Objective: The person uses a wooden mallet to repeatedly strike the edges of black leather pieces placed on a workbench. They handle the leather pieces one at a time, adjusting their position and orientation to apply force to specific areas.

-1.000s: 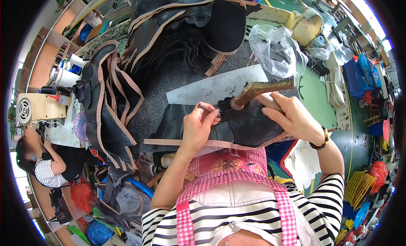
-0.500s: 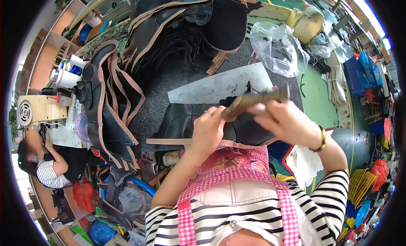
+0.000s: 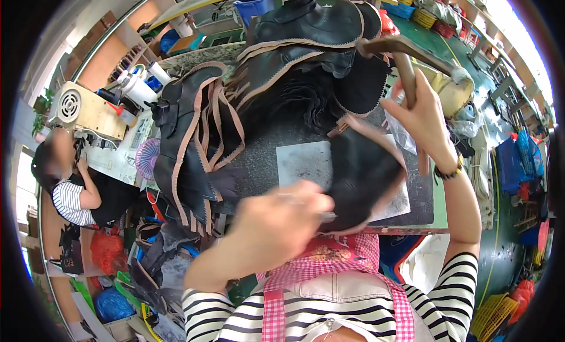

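Over the right side of the bench my right hand [image 3: 426, 115] holds up a hammer [image 3: 407, 77], fingers closed on its wooden handle. The metal head stands above the hand. A black leather piece [image 3: 368, 174] with a pale zigzag-cut edge lies partly over a light grey slab [image 3: 305, 161] on the bench, its right edge smeared by motion. My left hand [image 3: 285, 221] is closed at the near left edge of this leather. It is blurred, and a small shiny bit at its fingertips is too smeared to name.
Stacked black leather pieces [image 3: 294, 77] fill the back of the bench; more pieces [image 3: 191, 142] hang over its left side. A purple fan [image 3: 148, 158] stands beside them. Farther left, another person [image 3: 73, 195] sits at a machine [image 3: 88, 109]. A clear plastic bag [image 3: 400, 136] lies right.
My right hand has lifted the hammer up and away from the leather. The leather has turned from lying sideways, and my left hand has moved down and left. The whole view has shifted.
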Motion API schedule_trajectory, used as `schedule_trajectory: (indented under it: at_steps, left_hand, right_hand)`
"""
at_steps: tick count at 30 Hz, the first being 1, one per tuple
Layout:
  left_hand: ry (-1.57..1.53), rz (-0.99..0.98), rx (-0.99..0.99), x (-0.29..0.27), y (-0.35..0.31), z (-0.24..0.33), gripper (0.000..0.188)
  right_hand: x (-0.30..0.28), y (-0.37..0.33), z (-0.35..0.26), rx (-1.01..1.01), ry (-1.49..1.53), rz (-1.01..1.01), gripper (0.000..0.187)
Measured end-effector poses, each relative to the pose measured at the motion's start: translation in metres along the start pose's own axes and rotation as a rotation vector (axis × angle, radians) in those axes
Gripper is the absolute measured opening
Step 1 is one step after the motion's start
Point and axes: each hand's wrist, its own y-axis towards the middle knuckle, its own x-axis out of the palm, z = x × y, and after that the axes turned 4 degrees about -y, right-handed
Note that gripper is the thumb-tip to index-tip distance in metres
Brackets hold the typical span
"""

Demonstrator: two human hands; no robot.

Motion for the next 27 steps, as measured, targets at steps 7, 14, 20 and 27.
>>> schedule_trajectory:
  at_steps: [7, 14, 20, 27]
  left_hand:
    - [0.058, 0.656, -0.388, -0.118, -0.021, -0.233, 0.01]
    - [0.401, 0.593, -0.784, -0.086, -0.055, -0.281, 0.014]
    - [-0.013, 0.612, -0.365, -0.015, -0.009, -0.168, 0.01]
    - [-0.734, 0.377, -0.458, 0.042, -0.002, -0.146, 0.01]
  right_hand:
    - [0.059, 0.065, 0.003, -0.388, -0.179, 0.146, 0.043]
    - [0.044, 0.104, 0.018, -0.243, -0.167, 0.203, 0.033]
    - [0.032, 0.176, 0.052, -0.079, -0.495, 0.295, 0.046]
    - [0.042, 0.213, 0.046, -0.051, -0.358, 0.273, 0.027]
